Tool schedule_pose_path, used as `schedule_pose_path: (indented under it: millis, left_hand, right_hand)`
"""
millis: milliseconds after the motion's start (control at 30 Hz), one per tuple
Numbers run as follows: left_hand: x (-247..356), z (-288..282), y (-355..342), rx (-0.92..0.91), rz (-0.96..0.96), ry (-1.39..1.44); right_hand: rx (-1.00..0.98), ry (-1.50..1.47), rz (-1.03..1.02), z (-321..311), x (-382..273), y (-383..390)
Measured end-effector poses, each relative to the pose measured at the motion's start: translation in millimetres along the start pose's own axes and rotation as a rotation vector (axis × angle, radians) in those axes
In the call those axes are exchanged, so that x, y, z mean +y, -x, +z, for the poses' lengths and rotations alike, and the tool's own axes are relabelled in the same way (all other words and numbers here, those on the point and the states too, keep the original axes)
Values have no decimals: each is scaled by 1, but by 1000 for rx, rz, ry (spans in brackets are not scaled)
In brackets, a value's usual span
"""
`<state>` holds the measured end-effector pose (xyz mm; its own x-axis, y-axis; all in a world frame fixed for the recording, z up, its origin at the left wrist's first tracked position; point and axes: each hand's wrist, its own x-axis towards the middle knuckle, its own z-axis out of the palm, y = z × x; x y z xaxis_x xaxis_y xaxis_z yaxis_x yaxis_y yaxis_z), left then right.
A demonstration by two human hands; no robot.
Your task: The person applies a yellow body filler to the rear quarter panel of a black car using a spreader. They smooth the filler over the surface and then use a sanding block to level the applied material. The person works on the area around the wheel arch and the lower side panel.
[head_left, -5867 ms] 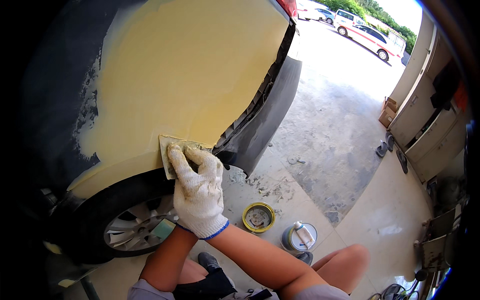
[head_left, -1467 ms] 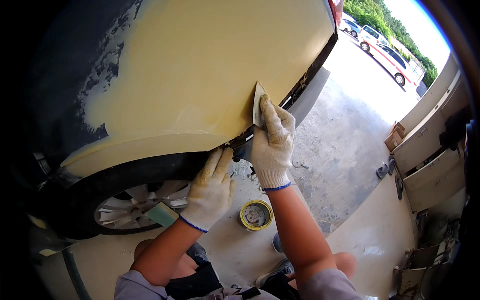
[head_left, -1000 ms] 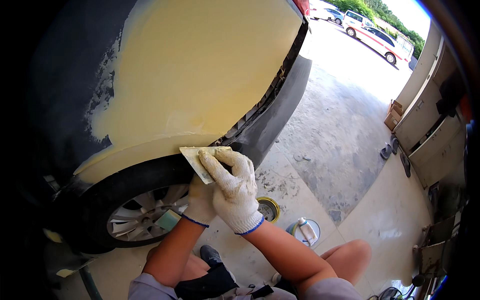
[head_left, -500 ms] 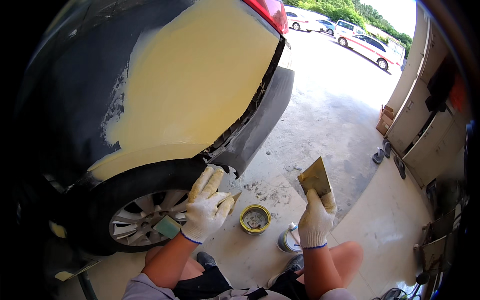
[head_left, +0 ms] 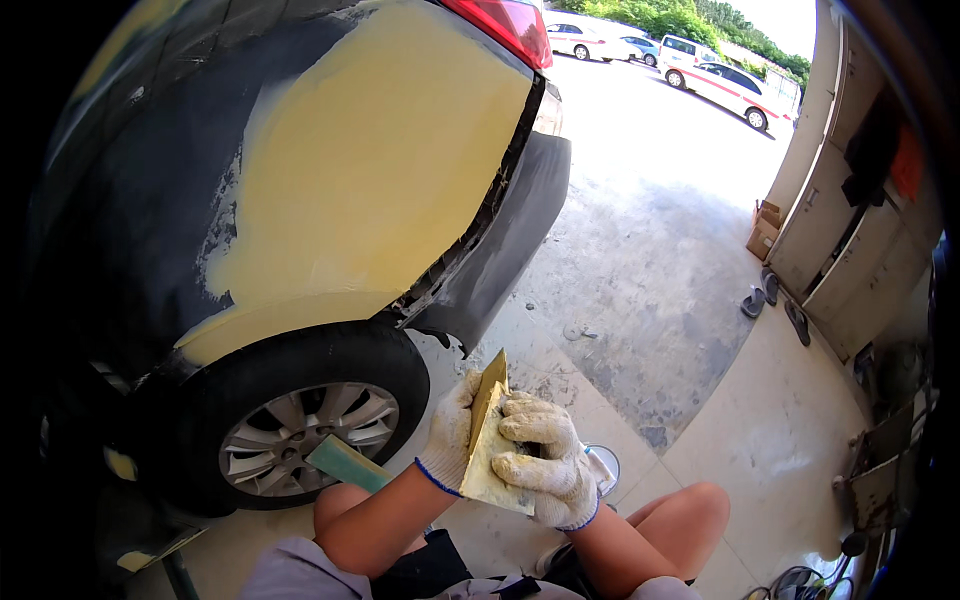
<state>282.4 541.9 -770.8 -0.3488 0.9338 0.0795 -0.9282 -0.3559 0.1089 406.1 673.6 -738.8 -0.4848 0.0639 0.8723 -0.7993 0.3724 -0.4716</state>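
Note:
Both my hands wear white knit gloves smeared with yellowish putty, and they meet in front of my knees. My left hand (head_left: 447, 430) is closed on a putty spreader (head_left: 492, 378), a thin flat blade standing nearly upright. My right hand (head_left: 560, 458) grips a second putty spreader (head_left: 488, 468), whose pale face is coated with putty. The two blades touch or overlap along one edge. Ahead to the left is a dark car's rear panel (head_left: 360, 170), widely covered with smooth yellow putty down to the wheel arch.
The car wheel (head_left: 300, 430) is at left, with a green strip (head_left: 345, 460) in front of it. A white can (head_left: 606, 465) peeks out behind my right hand. Slippers (head_left: 797, 322), a cardboard box (head_left: 764, 230) and lockers (head_left: 840, 230) line the right side. Parked cars (head_left: 715, 85) stand outside.
My hands, apart before, have come together, bringing the two spreaders against each other. The yellow-rimmed tin is now hidden behind them. The view has shifted slightly.

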Motion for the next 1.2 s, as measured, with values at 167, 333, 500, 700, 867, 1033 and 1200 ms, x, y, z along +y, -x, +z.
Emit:
schedule_pose_path:
  millis: [167,333,500,700,867,1033,1200]
  left_hand:
    - [5,5,3,155,94,-138]
    - [20,12,12,242,207,-340]
    - [-4,14,6,632,360,-677]
    - [10,34,10,633,383,-479]
    - [23,43,18,699,468,-530]
    - [25,35,30,786,350,-544]
    - [27,25,25,794,256,-594]
  right_hand:
    - [-29,289,92,-21,38,6]
    - [525,-321,884,-27,49,3]
    - [536,-1072,1291,2,53,-23]
    - [197,-688,1365,2,45,48]
    - [362,-406,1370,-37,69,30]
    - [408,-140,1026,-80,129,-79]
    - [474,40,804,-122,184,-214]
